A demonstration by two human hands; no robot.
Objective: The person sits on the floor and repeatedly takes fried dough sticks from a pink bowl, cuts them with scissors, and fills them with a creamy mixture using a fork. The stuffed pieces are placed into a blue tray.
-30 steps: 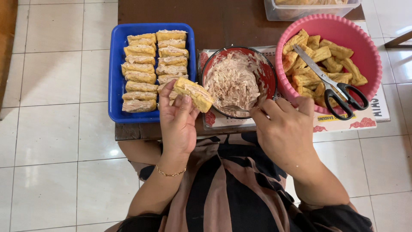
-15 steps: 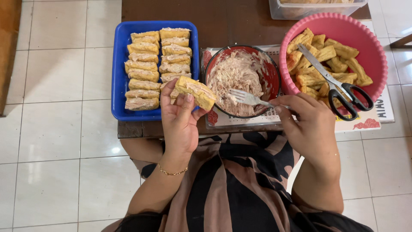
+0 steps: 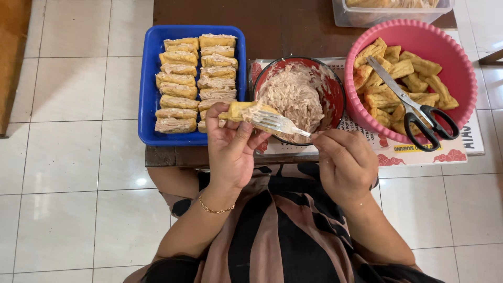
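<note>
A: What is different compared with a moment before?

B: The fork (image 3: 276, 123) was resting in the bowl of filling (image 3: 297, 98) one second ago. Now it is lifted — its tines, with some pale filling on them, touch the open side of the tofu piece (image 3: 242, 110).

A: And the hands?

B: The left hand (image 3: 230, 147) has its grip closed around the tofu piece, just in front of the blue tray (image 3: 148, 99). The right hand (image 3: 345, 162) pinches the fork handle with closed fingers. I judge that this piece is being stuffed at this moment.

A: Where do the other pieces lie?

B: Stuffed ones are in two columns in the blue tray. Plain fried ones are in the pink basin (image 3: 461, 73), with black-handled scissors (image 3: 414, 107) on top.

A: Any labels or packages?

B: A white printed sheet (image 3: 419, 154) with red cloud shapes lies on the worktop (image 3: 293, 36), under the bowl and the basin. A clear plastic container (image 3: 393, 10) stands at the far edge — its content is hard to tell.
</note>
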